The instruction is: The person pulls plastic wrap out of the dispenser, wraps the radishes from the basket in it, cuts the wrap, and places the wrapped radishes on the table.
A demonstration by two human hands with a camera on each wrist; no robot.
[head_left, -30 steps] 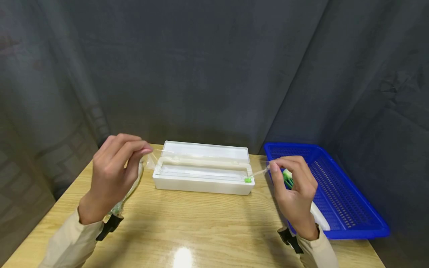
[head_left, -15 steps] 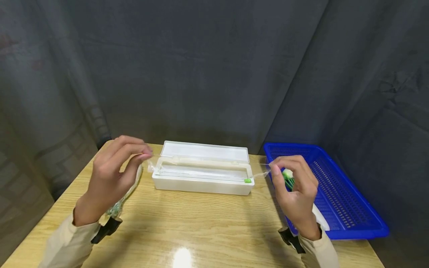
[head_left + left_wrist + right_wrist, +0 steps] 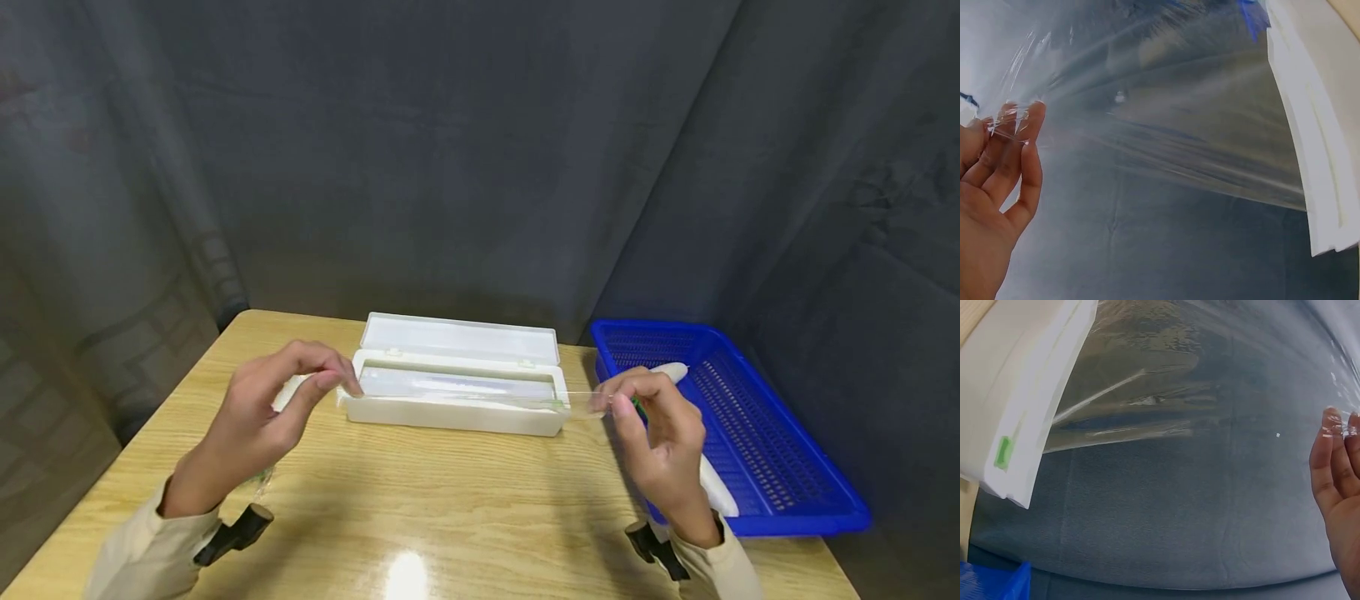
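Observation:
A sheet of clear plastic wrap point(image 3: 1197, 131) stretches between the two hands and runs to a white wrap dispenser box point(image 3: 450, 414), whose lid stands up behind it. My left hand point(image 3: 273, 417) pinches the sheet's left corner between thumb and fingers, just off the box's left end. The right corner is pinched by my right hand point(image 3: 663, 442), between the box and the blue basket. In the head view the sheet's edge crosses the box's front rim. A green slider point(image 3: 1003, 452) sits at the box's right end.
A blue plastic basket point(image 3: 780, 433) stands on the right, holding long white vegetables point(image 3: 717, 487), partly behind the right hand. Something white point(image 3: 288, 392) lies mostly hidden behind the left hand. The wooden table point(image 3: 450, 500) ends at a dark curtain point(image 3: 465, 167).
Both hands have come down, the left also shifting right toward the box. The wrap's edge has dropped from above the box to its front rim.

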